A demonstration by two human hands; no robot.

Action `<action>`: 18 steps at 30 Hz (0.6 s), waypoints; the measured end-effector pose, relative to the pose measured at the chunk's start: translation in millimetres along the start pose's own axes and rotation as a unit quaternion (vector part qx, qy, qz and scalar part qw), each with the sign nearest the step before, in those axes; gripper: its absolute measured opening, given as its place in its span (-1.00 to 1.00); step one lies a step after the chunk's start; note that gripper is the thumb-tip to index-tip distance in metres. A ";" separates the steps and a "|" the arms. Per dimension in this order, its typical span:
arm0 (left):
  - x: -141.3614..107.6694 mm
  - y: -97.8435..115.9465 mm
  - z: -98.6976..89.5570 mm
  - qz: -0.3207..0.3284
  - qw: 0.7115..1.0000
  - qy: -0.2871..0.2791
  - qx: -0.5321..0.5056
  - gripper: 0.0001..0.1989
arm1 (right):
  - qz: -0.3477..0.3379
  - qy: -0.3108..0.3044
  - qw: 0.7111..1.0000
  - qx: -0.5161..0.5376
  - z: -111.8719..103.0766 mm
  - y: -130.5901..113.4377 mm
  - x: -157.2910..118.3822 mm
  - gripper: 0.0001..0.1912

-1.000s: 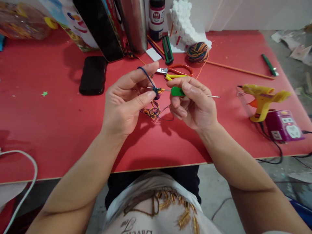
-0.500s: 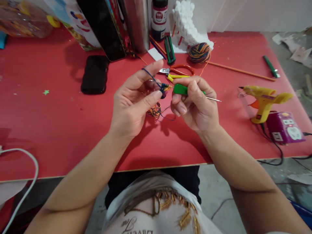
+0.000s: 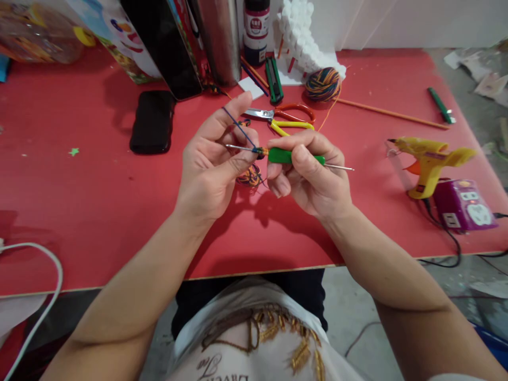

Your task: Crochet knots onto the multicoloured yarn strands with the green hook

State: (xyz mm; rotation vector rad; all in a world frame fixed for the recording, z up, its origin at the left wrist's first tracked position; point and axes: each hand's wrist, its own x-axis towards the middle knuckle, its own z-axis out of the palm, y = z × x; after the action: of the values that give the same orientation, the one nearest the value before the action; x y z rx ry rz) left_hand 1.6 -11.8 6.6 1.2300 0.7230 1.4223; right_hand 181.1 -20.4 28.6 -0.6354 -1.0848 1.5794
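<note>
My right hand (image 3: 313, 172) is closed around the green handle of a crochet hook (image 3: 280, 155), whose thin metal shaft points left and whose other metal end sticks out to the right. Between thumb and fingers, my left hand (image 3: 212, 164) pinches a small multicoloured piece of crochet (image 3: 260, 152), with the hook's shaft running through or across it. A dark blue strand of yarn (image 3: 239, 127) stretches from my raised left index finger down to the piece. Below the hands lies a loose tangle of multicoloured yarn (image 3: 250, 176), partly hidden by my left thumb.
Scissors (image 3: 291, 117) with red and yellow handles lie just beyond my hands, near a yarn ball (image 3: 323, 84) and a green cutter (image 3: 273, 80). A black phone (image 3: 152, 121) rests left. A yellow glue gun (image 3: 431, 161) and purple power box (image 3: 462, 205) stand right.
Both hands have shifted slightly left. The hook has slid further left past the crochet piece, so more of its shaft shows by my left fingers, and its handle now sits close to the piece.
</note>
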 end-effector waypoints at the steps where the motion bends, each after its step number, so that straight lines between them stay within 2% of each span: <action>1: -1.2 1.8 1.0 -0.009 1.000 -0.005 -0.006 -0.36 | 0.008 -0.007 1.000 -0.013 0.0 -1.6 -0.7 -0.73; 5: -4.2 4.0 6.7 -0.022 1.000 0.008 -0.021 -0.33 | 0.003 0.002 1.000 -0.019 -1.8 -1.0 1.2 -0.68; 10: -0.6 -3.4 7.7 0.033 0.999 0.025 -0.016 -0.48 | -0.028 0.012 0.999 0.040 -3.6 7.3 5.1 -0.76; 12: 0.5 -3.0 5.9 0.045 0.999 0.015 -0.019 -0.52 | -0.027 0.014 0.998 0.049 -3.3 6.9 4.7 -0.77; 16: 0.1 1.9 3.2 0.018 0.999 -0.019 -0.028 -0.47 | 0.003 0.014 1.000 0.010 -1.9 2.9 2.7 -0.72; 18: 0.0 1.6 3.6 0.011 0.999 -0.015 -0.040 -0.42 | -0.001 0.001 1.000 0.019 -1.7 3.7 2.3 -0.76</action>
State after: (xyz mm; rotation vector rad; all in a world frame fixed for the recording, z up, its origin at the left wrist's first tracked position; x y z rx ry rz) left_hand 4.4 -12.8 9.0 1.1983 0.6264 1.4344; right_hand 180.2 -17.7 24.9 -0.6101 -1.0505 1.5937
